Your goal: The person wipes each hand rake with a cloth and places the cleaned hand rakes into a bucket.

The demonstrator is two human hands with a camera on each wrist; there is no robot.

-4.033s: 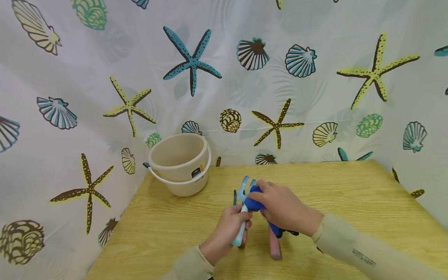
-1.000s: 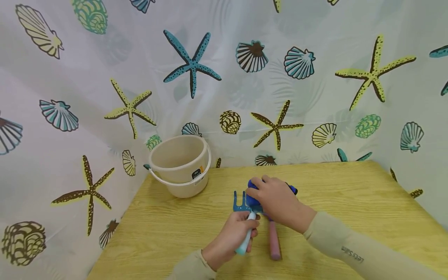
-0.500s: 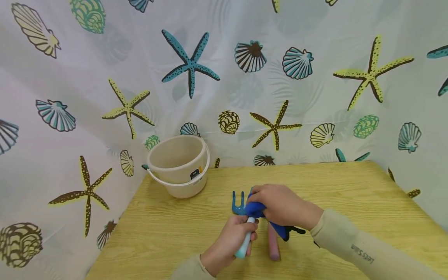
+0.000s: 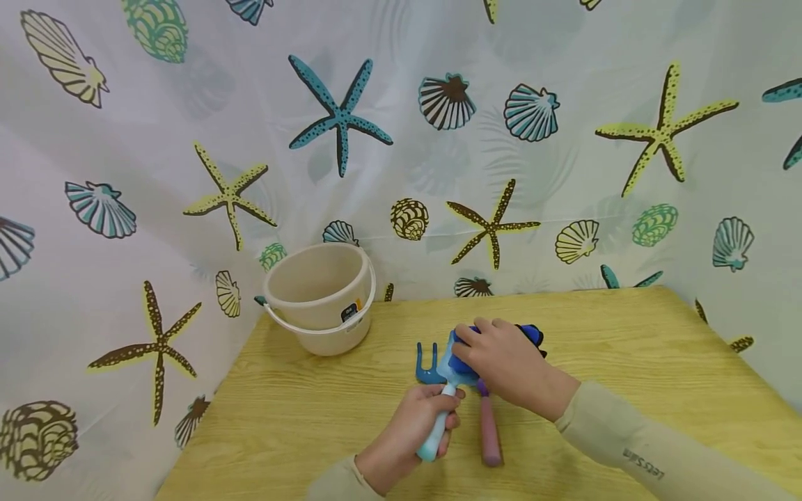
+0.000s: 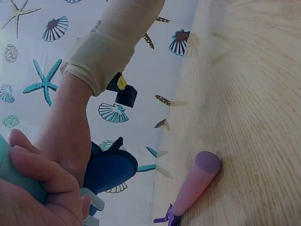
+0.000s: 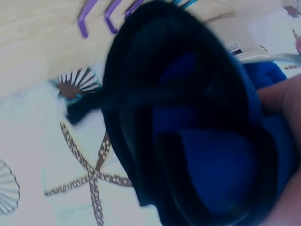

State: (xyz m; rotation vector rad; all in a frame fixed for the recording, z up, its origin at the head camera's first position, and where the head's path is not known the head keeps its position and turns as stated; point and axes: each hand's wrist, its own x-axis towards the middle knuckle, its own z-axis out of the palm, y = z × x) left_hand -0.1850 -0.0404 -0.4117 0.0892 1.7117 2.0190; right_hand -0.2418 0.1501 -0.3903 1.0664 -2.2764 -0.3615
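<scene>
In the head view my left hand (image 4: 416, 421) grips the pale turquoise handle of a light blue garden hand tool (image 4: 435, 437). My right hand (image 4: 504, 365) holds a blue cloth with black edging (image 4: 462, 363) against that tool's head, covering most of it, so its shape is partly hidden. Large in the right wrist view, the cloth (image 6: 221, 169) shows folds and a black strap. Just beyond the left hand lies a blue fork (image 4: 429, 376), its handle hidden. A purple tool with a pink handle (image 4: 491, 431) lies beneath the right hand; its purple tines (image 6: 111, 19) appear in the right wrist view.
A beige bucket (image 4: 313, 319) with a white handle stands at the back left of the wooden table (image 4: 301, 417). Behind and beside the table hangs a curtain (image 4: 401, 167) printed with starfish and shells.
My right hand has moved the cloth from the tool's neck up over its head; the cloth's loose end now points up and right. Four seconds ago the tool was held higher, its head more exposed.
</scene>
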